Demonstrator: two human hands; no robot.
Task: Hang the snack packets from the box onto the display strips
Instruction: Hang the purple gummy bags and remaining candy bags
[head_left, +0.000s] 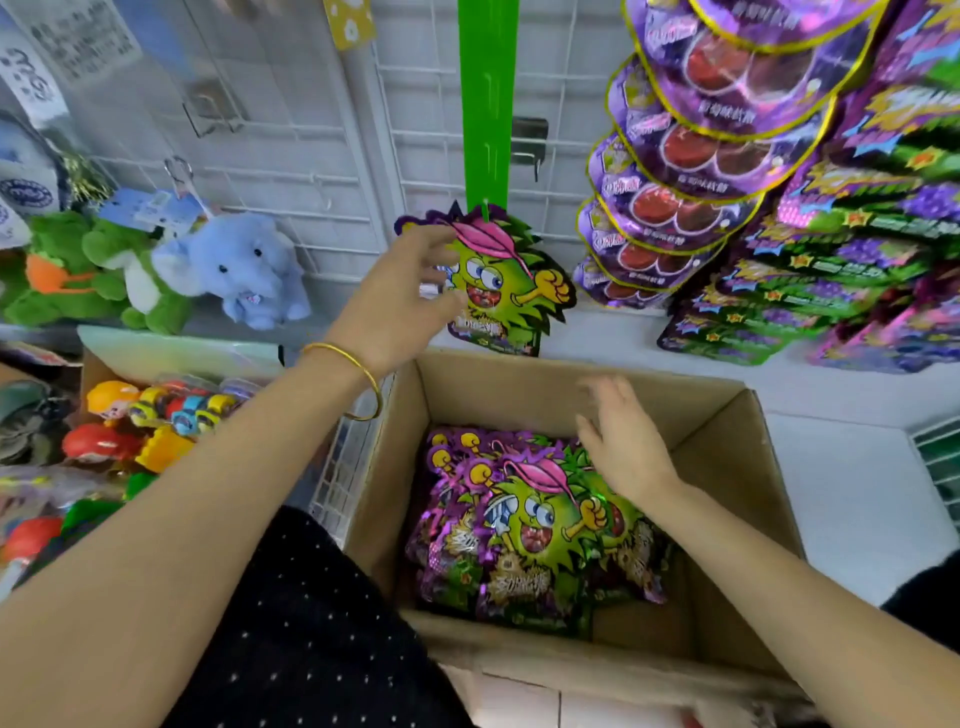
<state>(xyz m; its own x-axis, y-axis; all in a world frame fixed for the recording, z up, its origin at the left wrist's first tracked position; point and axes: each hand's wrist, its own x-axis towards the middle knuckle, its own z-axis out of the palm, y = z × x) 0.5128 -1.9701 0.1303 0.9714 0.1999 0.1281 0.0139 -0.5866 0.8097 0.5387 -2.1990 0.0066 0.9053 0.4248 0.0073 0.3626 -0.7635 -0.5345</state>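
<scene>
One snack packet hangs on the green strip; the other packets lie in the box under the hands.

The hanging packet (498, 280) is in the middle of the frame, upright, its long axis vertical, its top hooked on the lower end of the green strip (487, 104) and its printed face toward the camera. The left hand (400, 296) is raised at the packet's left edge with fingers loosely spread and not clamped; whether they touch it I cannot tell. A gold bracelet (358, 374) sits on this wrist. The right hand (623, 441) is lower and to the right, apart from the left one, open with straight fingers, blurred, and held above the box (727, 467). In the box, at lower centre, the stack of packets (530, 525) lies flat, face up, tops toward the far wall of the box, just below and left of the right hand.
</scene>
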